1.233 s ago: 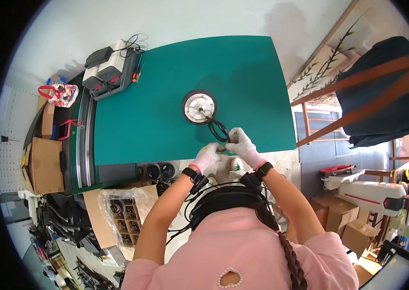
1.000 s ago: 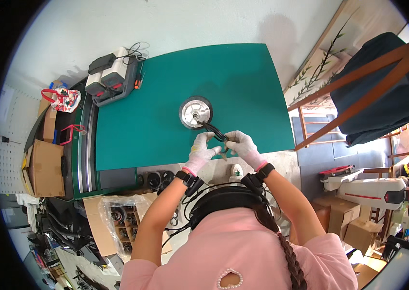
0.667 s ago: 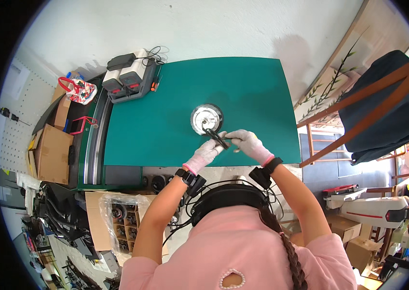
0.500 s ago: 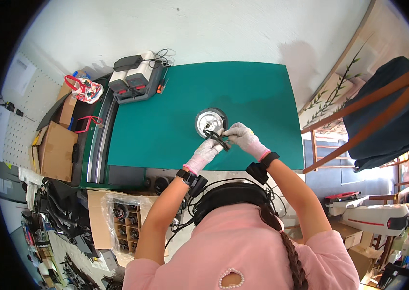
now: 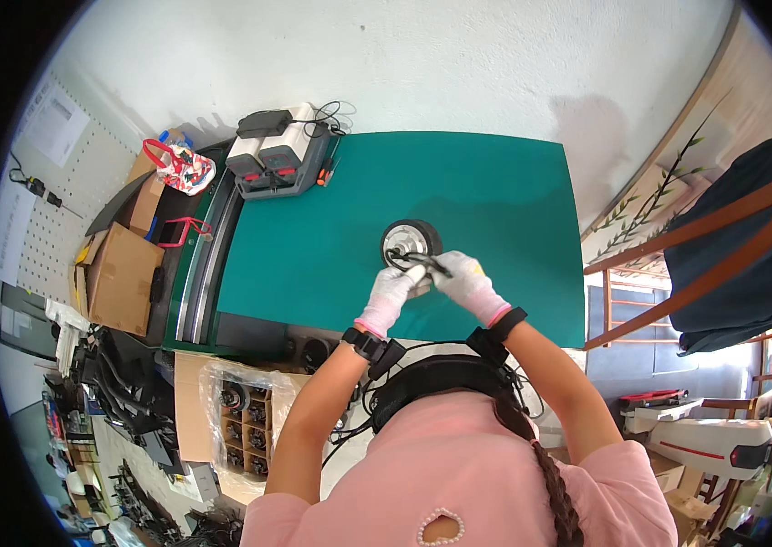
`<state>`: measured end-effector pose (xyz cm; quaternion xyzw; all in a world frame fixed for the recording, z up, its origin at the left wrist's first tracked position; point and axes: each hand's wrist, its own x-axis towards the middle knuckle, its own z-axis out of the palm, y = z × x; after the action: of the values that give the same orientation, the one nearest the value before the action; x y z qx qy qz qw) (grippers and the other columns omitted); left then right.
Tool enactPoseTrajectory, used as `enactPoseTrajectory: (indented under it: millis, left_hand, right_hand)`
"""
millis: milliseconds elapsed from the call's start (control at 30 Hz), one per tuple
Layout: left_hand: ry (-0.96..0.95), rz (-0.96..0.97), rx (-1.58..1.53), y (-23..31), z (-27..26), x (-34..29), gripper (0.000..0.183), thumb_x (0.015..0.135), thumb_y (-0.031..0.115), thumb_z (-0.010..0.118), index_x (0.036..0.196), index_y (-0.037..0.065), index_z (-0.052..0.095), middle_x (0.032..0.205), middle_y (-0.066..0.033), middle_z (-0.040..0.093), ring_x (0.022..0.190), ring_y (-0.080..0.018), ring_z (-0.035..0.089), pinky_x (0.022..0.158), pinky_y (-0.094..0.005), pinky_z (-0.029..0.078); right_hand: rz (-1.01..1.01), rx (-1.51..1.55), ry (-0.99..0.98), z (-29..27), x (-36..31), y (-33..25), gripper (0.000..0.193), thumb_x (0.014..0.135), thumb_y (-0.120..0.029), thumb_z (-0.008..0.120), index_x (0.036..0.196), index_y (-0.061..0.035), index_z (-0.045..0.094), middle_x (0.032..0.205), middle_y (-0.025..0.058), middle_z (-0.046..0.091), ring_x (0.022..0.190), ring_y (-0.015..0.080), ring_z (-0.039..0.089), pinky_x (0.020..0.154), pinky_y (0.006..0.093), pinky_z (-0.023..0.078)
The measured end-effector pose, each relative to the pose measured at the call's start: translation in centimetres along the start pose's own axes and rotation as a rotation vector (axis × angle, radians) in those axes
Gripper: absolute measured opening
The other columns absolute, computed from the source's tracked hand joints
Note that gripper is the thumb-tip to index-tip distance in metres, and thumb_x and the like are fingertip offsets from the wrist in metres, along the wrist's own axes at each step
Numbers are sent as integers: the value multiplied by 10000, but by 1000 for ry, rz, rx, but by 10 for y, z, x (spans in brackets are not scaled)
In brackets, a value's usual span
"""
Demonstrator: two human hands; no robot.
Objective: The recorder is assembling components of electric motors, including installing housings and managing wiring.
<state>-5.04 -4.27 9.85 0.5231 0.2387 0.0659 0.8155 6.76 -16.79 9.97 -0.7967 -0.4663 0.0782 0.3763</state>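
Black cable (image 5: 422, 261) half-hidden by gloved hands (image 5: 432, 284)

A green-topped table (image 5: 495, 191) stands against a white plaster wall (image 5: 422, 55); a pegboard (image 5: 35, 196) hangs at left above cardboard boxes (image 5: 117, 278), with a wooden frame (image 5: 705, 242) at right

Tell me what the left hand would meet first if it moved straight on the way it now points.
Probably the small wheel. The gloved left hand points up and away across the green table, and its fingers already reach the wheel's near edge by the black cable; depth is unclear.
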Motion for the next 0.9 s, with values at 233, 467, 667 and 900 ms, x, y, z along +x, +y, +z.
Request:
enactPoseTrajectory:
  millis: [233,467,667,900]
  left_hand:
    - [45,-12,-122,14,-26,-12,273,929,232,521,1031,-20,547,973,-112,606,918,-255,613,850,-426,515]
    - [221,-37,-237,40,-48,-20,294,950,265,489,982,-20,550,581,31,418,541,-103,466,529,-253,439]
    - [-29,-35,129,58,-36,-48,291,952,242,478,1079,-6,564,580,45,395,514,-74,419,479,-226,377]
    - [-473,559,1148,66,30,-74,248,878,260,542,1038,102,645,845,-92,632,770,-246,595,700,-351,470]
  right_hand:
    - [323,190,-78,-14,-7,23,283,781,-275,629,907,-21,639,887,174,615,861,343,594,758,400,471]
    - [447,153,-68,-4,-17,21,227,819,-229,584,970,-61,573,910,177,620,901,366,585,766,435,463]
    - [197,95,-202,-11,-46,11,296,796,-171,581,1087,-117,576,1081,156,569,1024,334,551,861,401,457]
    - [-152,-74,328,-37,-74,-54,773,656,-31,683,1348,-76,341,1123,166,536,1011,337,540,903,419,435]
